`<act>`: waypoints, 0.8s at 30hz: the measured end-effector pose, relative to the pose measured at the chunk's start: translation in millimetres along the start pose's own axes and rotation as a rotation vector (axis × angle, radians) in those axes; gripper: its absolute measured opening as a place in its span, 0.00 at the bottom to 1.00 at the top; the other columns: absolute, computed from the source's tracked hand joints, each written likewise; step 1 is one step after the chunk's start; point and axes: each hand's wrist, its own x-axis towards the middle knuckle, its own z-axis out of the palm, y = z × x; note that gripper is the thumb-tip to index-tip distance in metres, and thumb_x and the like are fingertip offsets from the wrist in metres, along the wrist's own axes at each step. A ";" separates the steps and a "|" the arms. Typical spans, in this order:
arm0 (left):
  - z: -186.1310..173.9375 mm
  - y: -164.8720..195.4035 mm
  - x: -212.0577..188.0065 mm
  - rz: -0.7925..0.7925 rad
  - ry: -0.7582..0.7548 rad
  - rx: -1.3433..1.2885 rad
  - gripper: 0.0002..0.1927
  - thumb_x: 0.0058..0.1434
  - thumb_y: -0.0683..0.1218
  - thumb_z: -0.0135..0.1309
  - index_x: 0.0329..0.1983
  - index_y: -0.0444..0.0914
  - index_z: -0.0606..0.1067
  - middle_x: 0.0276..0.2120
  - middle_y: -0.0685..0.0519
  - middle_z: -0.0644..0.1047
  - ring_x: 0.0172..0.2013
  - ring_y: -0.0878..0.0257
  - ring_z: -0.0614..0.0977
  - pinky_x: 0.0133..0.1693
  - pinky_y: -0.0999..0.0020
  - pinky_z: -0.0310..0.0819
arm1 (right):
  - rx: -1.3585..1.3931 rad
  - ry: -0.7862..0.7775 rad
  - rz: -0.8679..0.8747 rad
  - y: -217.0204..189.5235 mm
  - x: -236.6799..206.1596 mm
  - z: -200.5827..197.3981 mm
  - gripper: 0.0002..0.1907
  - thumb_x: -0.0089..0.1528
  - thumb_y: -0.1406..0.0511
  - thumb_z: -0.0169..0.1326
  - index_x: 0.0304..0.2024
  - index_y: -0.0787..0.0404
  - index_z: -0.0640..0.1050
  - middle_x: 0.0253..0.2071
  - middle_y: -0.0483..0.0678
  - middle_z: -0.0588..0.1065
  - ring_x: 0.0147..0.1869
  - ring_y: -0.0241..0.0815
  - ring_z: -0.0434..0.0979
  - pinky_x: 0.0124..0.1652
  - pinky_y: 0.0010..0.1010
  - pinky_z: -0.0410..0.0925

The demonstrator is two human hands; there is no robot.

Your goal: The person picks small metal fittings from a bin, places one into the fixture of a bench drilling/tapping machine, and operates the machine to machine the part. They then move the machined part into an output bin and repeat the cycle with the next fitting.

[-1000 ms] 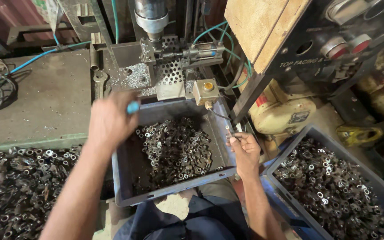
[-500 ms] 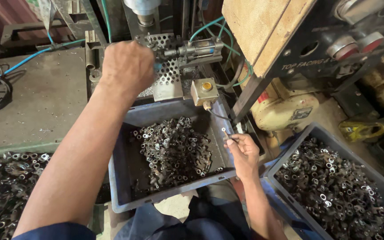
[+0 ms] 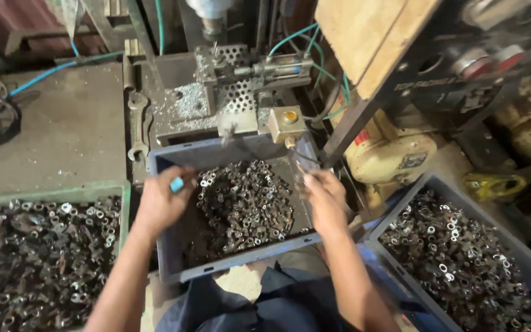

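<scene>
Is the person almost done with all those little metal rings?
Probably not close. Done: the crate at right holds a heap of metal rings, possibly finished ones. In hand: the left hand grips a small blue thing over the middle crate; the right hand is at its edge. Left: that crate and the green tray hold many pieces.

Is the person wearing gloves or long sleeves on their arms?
No gloves: the left hand and right hand are bare, with no rings or watch showing. Both forearms are uncovered as far as the picture shows. Dark blue clothing shows below.
</scene>
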 end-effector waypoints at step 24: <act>6.0 2.2 -40.0 -0.056 -0.055 0.098 0.15 0.57 0.42 0.56 0.49 0.43 0.80 0.40 0.47 0.81 0.37 0.43 0.82 0.38 0.51 0.78 | 0.293 -0.043 0.025 52.8 218.5 200.2 0.11 0.63 0.67 0.59 0.46 0.63 0.73 0.42 0.53 0.76 0.41 0.47 0.80 0.37 0.34 0.74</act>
